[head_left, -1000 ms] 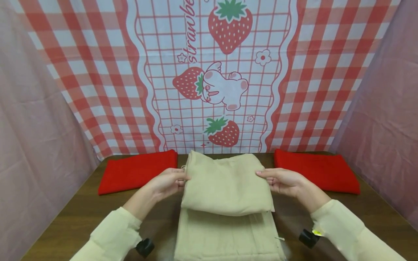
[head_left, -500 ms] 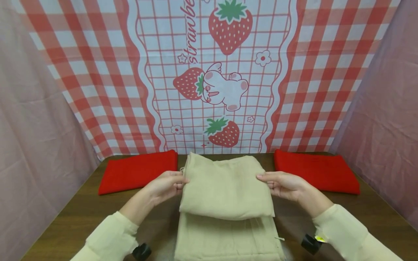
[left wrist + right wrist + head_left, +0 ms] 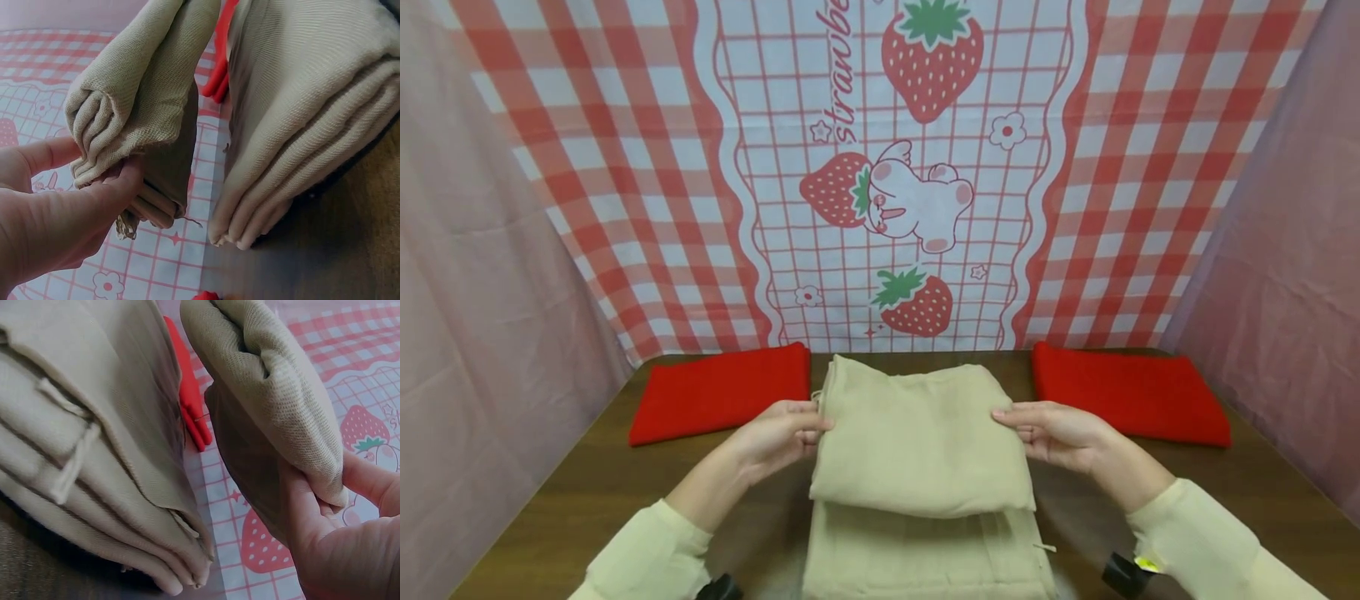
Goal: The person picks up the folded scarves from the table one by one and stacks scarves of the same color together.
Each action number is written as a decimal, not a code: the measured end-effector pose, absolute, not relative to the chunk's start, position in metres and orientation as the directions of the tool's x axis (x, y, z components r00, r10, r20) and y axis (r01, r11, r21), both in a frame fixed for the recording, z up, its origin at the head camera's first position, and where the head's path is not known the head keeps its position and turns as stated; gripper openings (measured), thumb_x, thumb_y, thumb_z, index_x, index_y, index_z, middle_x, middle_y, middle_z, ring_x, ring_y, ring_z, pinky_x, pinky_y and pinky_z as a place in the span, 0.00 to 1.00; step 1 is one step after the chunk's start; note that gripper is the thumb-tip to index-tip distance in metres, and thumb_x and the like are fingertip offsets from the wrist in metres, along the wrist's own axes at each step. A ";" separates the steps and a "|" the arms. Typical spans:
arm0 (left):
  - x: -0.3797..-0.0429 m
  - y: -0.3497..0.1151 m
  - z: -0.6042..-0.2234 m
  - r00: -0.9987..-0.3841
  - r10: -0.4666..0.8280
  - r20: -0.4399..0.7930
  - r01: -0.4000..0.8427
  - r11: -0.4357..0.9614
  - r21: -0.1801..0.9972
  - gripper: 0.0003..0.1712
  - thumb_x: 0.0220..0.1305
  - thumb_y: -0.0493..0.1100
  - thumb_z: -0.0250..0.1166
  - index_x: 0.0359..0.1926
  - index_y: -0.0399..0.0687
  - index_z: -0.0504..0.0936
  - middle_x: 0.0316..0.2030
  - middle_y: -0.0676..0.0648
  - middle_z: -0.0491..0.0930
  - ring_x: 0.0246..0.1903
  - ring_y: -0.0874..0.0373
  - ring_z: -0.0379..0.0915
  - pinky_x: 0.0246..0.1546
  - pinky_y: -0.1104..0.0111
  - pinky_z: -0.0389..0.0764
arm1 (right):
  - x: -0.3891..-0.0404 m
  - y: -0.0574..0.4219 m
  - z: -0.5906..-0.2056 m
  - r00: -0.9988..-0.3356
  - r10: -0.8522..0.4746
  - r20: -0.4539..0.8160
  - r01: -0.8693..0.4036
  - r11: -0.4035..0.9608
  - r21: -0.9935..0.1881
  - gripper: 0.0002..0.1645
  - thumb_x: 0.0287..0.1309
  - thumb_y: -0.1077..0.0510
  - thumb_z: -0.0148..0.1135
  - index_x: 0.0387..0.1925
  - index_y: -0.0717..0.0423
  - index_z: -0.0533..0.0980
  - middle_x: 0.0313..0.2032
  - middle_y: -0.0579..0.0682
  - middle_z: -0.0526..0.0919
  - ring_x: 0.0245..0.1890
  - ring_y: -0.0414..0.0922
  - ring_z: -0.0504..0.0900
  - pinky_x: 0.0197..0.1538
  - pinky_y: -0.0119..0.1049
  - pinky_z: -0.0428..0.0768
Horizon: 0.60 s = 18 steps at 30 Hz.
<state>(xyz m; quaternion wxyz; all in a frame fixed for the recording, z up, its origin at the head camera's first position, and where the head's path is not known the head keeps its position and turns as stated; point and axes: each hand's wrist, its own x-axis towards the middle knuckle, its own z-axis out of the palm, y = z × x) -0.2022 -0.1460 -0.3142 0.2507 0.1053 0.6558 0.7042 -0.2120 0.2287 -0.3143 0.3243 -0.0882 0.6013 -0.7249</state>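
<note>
Both hands hold a folded beige cloth (image 3: 921, 442) by its two sides, raised above a second folded beige cloth (image 3: 925, 554) on the table. My left hand (image 3: 782, 437) pinches the left edge, thumb on top and fingers beneath; the left wrist view shows the layered folds of the held cloth (image 3: 125, 94) between thumb and fingers. My right hand (image 3: 1063, 433) pinches the right edge likewise, seen closely around the cloth (image 3: 275, 394) in the right wrist view. The lower cloth (image 3: 94, 456) lies in several layers, with a loose tie of thread at its side.
A folded red cloth (image 3: 722, 392) lies at the back left of the brown table (image 3: 587, 492), another red cloth (image 3: 1127, 392) at the back right. Behind stands a red-checked strawberry backdrop (image 3: 917, 167). Pink curtains (image 3: 497, 250) hang at both sides.
Both hands have moved slightly down and toward the body, bringing the held beige cloth nearer over the lower one. The grip on its sides stays the same.
</note>
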 end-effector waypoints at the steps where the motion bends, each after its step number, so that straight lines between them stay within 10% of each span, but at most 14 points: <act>1: -0.201 -0.146 -0.314 -0.850 0.497 -0.176 -0.213 -0.019 0.977 0.22 0.67 0.36 0.53 0.58 0.26 0.66 0.39 0.53 0.80 0.38 0.62 0.79 0.44 0.70 0.81 | -0.211 0.229 -0.314 -0.772 -0.578 -0.264 0.365 -0.063 -0.929 0.08 0.68 0.56 0.53 0.44 0.53 0.74 0.40 0.42 0.86 0.42 0.37 0.85 0.51 0.32 0.82; 9: -0.199 -0.146 -0.322 -0.840 0.514 -0.177 -0.229 -0.040 0.973 0.16 0.66 0.34 0.52 0.52 0.30 0.70 0.35 0.55 0.81 0.35 0.64 0.78 0.43 0.70 0.80 | -0.204 0.230 -0.317 -0.775 -0.558 -0.298 0.380 -0.034 -0.924 0.21 0.68 0.55 0.54 0.55 0.62 0.62 0.42 0.42 0.86 0.43 0.36 0.85 0.52 0.32 0.82; 18: -0.192 -0.146 -0.327 -0.839 0.513 -0.183 -0.232 -0.034 0.972 0.26 0.66 0.34 0.53 0.61 0.22 0.62 0.37 0.54 0.80 0.36 0.64 0.78 0.45 0.71 0.79 | -0.199 0.230 -0.321 -0.760 -0.580 -0.295 0.384 -0.034 -0.923 0.08 0.68 0.56 0.53 0.45 0.52 0.73 0.41 0.41 0.86 0.43 0.36 0.85 0.52 0.32 0.82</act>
